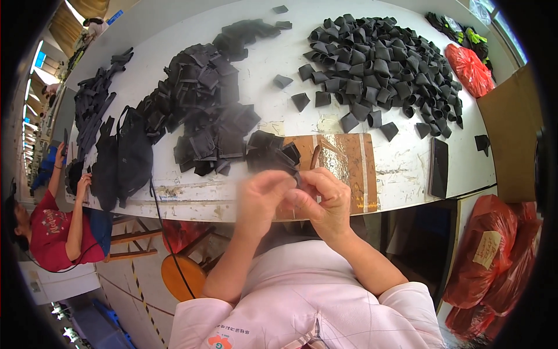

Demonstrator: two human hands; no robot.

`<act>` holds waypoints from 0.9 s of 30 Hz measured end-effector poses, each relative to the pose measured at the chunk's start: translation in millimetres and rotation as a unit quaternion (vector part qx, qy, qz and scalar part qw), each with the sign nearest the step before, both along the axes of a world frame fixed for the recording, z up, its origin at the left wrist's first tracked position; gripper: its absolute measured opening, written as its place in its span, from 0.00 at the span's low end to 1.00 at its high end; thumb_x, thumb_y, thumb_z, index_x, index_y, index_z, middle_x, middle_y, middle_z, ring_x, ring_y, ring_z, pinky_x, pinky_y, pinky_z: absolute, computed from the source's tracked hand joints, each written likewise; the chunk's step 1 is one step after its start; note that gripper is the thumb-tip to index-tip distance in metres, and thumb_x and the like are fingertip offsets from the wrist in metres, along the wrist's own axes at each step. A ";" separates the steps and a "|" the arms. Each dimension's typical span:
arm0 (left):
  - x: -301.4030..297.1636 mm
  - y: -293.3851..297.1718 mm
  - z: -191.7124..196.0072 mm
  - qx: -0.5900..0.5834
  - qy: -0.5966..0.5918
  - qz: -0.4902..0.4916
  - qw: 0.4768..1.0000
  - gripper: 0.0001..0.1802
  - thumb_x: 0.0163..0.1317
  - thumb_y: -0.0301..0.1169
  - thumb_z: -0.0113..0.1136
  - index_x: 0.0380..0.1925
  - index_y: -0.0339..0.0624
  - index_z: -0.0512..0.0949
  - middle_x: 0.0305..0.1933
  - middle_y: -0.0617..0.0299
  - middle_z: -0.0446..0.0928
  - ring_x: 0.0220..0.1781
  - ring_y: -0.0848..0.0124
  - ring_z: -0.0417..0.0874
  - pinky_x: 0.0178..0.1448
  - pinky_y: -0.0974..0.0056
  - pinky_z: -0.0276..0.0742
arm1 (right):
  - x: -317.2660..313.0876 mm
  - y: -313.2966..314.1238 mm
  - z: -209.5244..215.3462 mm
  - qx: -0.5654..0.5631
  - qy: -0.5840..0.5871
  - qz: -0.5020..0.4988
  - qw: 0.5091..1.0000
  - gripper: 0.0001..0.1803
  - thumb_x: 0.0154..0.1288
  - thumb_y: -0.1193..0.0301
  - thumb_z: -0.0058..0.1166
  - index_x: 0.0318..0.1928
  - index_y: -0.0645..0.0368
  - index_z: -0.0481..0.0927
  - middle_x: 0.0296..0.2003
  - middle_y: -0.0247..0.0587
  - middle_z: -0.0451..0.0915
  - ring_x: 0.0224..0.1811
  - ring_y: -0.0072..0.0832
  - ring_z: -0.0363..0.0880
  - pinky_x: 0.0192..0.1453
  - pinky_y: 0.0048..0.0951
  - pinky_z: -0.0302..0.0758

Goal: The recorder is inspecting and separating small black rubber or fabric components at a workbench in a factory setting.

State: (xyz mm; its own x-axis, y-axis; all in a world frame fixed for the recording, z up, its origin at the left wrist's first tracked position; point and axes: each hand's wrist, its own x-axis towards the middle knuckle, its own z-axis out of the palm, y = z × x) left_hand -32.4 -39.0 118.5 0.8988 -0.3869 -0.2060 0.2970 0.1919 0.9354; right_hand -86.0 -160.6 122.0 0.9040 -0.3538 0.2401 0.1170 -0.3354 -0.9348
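In front of my chest, at the table's near edge, my two hands meet over a small piece of black fabric [298,177]. My right hand [325,200] is closed, pinching the piece between thumb and fingers. My left hand [261,198] is closed too and slightly smeared by motion, its fingertips at the same piece. Fingers hide most of the fabric. Just beyond my left hand sits a small heap of black fabric pieces [268,152]. Under and beyond my right hand lies a brown board [363,168] with tape strips, and a thin brown stick-like tool [315,157] rests on it.
Flat black pieces [200,87] pile up at the left, folded tube-like ones [381,64] at the far right. A dark phone-like slab [439,167] lies right of the board. Red bags [482,250] stand at the right. A co-worker in red [55,232] sits left, near an orange stool [181,279].
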 end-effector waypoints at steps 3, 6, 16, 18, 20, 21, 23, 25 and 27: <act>-10.6 -7.9 15.2 0.030 -0.081 -0.004 0.996 0.03 0.56 0.22 0.56 0.29 0.32 0.76 0.24 0.61 0.76 0.21 0.78 0.75 0.24 0.75 0.74 | -7.8 -3.1 -4.3 -0.048 -0.073 -0.026 0.996 0.11 0.46 0.75 0.61 0.33 0.62 0.78 0.24 0.39 0.74 0.22 0.30 0.74 0.26 0.26 0.72; -20.3 -16.8 8.5 0.176 -0.318 0.080 0.928 0.02 0.56 0.20 0.54 0.30 0.32 0.75 0.25 0.60 0.77 0.22 0.79 0.76 0.24 0.76 0.73 | -6.5 -3.6 3.9 -0.140 -0.108 -0.046 0.983 0.10 0.46 0.78 0.58 0.33 0.63 0.77 0.26 0.42 0.74 0.23 0.33 0.74 0.25 0.28 0.72; -7.0 -11.7 11.7 -0.242 0.161 -0.131 0.948 0.09 0.48 0.17 0.54 0.31 0.34 0.70 0.32 0.60 0.72 0.16 0.86 0.63 0.15 0.81 0.54 | -9.2 -25.1 2.8 0.207 0.101 -0.034 0.973 0.05 0.49 0.83 0.52 0.28 0.64 0.79 0.23 0.33 0.76 0.19 0.18 0.71 0.24 0.20 0.68; -14.6 -12.6 10.7 -0.121 0.076 -0.074 0.987 0.09 0.49 0.17 0.53 0.32 0.34 0.70 0.32 0.61 0.72 0.17 0.86 0.64 0.16 0.81 0.55 | -13.4 -34.3 5.1 0.471 0.187 0.090 0.857 0.02 0.53 0.78 0.55 0.29 0.62 0.80 0.28 0.30 0.77 0.23 0.15 0.70 0.30 0.18 0.69; -22.2 -22.4 2.2 0.043 -0.131 0.057 0.989 0.08 0.50 0.16 0.51 0.33 0.32 0.71 0.29 0.63 0.72 0.19 0.86 0.67 0.18 0.81 0.59 | -14.3 -36.7 1.0 0.532 0.181 0.137 0.816 0.02 0.54 0.75 0.56 0.29 0.61 0.79 0.27 0.29 0.77 0.26 0.14 0.70 0.32 0.17 0.69; -25.3 -26.3 3.2 0.042 -0.134 0.056 0.989 0.08 0.50 0.16 0.51 0.33 0.32 0.71 0.29 0.63 0.72 0.19 0.86 0.67 0.18 0.81 0.59 | -14.3 -37.7 -0.7 0.589 0.176 0.185 0.767 0.04 0.55 0.72 0.57 0.28 0.60 0.79 0.26 0.28 0.76 0.28 0.14 0.70 0.34 0.17 0.68; -29.3 -32.0 14.0 0.100 -0.267 0.106 0.953 0.07 0.52 0.15 0.50 0.32 0.32 0.71 0.27 0.62 0.73 0.18 0.85 0.69 0.18 0.81 0.61 | -10.8 -39.9 9.8 0.601 0.171 0.217 0.750 0.09 0.59 0.66 0.54 0.27 0.58 0.76 0.24 0.25 0.73 0.30 0.12 0.67 0.34 0.15 0.65; -14.9 -29.2 33.9 -0.093 -0.030 0.045 0.994 0.07 0.54 0.16 0.48 0.34 0.31 0.70 0.28 0.54 0.75 0.10 0.84 0.65 0.10 0.77 0.56 | -5.0 -38.5 42.4 0.468 0.155 0.175 0.852 0.13 0.62 0.63 0.50 0.25 0.57 0.73 0.21 0.23 0.69 0.24 0.11 0.63 0.28 0.13 0.61; 7.9 -22.4 52.5 -0.390 0.202 -0.119 0.891 0.08 0.57 0.18 0.45 0.38 0.31 0.69 0.28 0.52 0.75 0.07 0.84 0.60 0.09 0.77 0.52 | 6.3 -47.2 58.7 0.362 0.136 0.170 0.906 0.14 0.62 0.63 0.50 0.26 0.60 0.73 0.20 0.26 0.65 0.18 0.11 0.57 0.19 0.12 0.53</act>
State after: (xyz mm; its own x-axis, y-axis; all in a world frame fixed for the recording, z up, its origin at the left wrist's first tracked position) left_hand -24.5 -61.4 171.1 0.6858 -0.7233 -0.0802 0.6983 0.6229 0.3527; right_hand -79.6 -207.8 180.8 0.9812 -0.0184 -0.1922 -0.1700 0.3897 -0.9051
